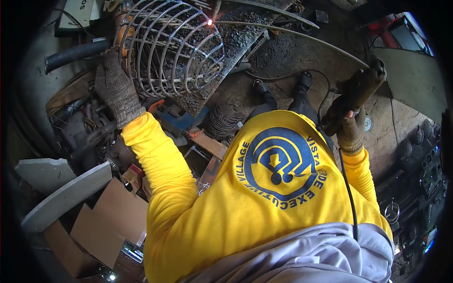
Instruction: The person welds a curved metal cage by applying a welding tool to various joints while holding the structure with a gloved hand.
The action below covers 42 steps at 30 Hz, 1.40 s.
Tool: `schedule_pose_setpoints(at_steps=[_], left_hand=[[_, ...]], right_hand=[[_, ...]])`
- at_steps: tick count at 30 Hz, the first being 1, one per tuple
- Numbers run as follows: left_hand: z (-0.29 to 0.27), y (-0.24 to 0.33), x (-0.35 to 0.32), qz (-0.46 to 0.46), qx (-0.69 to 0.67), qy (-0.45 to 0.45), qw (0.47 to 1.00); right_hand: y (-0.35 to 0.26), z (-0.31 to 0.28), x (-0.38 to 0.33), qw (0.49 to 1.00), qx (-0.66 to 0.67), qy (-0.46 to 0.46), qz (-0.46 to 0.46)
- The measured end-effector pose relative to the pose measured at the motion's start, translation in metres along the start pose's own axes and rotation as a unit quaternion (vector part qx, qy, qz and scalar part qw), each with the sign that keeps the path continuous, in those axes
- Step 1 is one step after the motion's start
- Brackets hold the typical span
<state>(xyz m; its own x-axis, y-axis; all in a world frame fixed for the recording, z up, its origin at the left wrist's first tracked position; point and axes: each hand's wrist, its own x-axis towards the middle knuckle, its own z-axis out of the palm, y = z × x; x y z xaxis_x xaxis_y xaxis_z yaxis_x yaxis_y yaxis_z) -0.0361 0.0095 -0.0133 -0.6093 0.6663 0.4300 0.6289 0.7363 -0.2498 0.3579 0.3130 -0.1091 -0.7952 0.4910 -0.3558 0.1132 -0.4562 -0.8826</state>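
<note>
A dome-shaped cage of curved metal bars (163, 55) lies at the upper left. My left hand (115, 85), in a brown knitted glove, is closed on the cage's left rim, its fingertips partly hidden. In my gloved right hand (350, 134) is a dark welding electrode holder (358, 92), out to the right. From its jaws a long thin welding rod (302, 35) reaches left to the cage. Where the rod's tip meets the bars, a bright red-white glow (210, 22) burns with small sparks.
Under the cage is a grit-covered worktable (243, 42). A dark hose (78, 54) sticks out left. Coiled wire (224, 122) and a blue tool case (181, 120) lie below the table. Cardboard boxes (111, 221) stand lower left. A black cable (348, 188) runs down from the holder.
</note>
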Motion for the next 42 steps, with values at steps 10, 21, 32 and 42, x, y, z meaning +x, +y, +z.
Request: schedule_pose_setpoints(at_steps=[10, 21, 32, 42], left_hand=[[-0.007, 0.002, -0.008, -0.166, -0.18, -0.003, 0.97], [-0.014, 0.009, -0.006, -0.044, -0.065, 0.067, 0.995], [-0.005, -0.002, -0.018, -0.092, -0.117, 0.061, 0.987], [-0.01, 0.006, -0.016, -0.118, -0.129, 0.052, 0.983]], right_hand=[[-0.003, 0.005, 0.003, 0.995, -0.023, 0.015, -0.096], [0.012, -0.006, -0.005, 0.987, -0.067, 0.049, -0.134], [0.014, -0.008, -0.005, 0.99, -0.062, 0.049, -0.118], [0.011, -0.008, -0.004, 0.987, -0.084, 0.041, -0.13]])
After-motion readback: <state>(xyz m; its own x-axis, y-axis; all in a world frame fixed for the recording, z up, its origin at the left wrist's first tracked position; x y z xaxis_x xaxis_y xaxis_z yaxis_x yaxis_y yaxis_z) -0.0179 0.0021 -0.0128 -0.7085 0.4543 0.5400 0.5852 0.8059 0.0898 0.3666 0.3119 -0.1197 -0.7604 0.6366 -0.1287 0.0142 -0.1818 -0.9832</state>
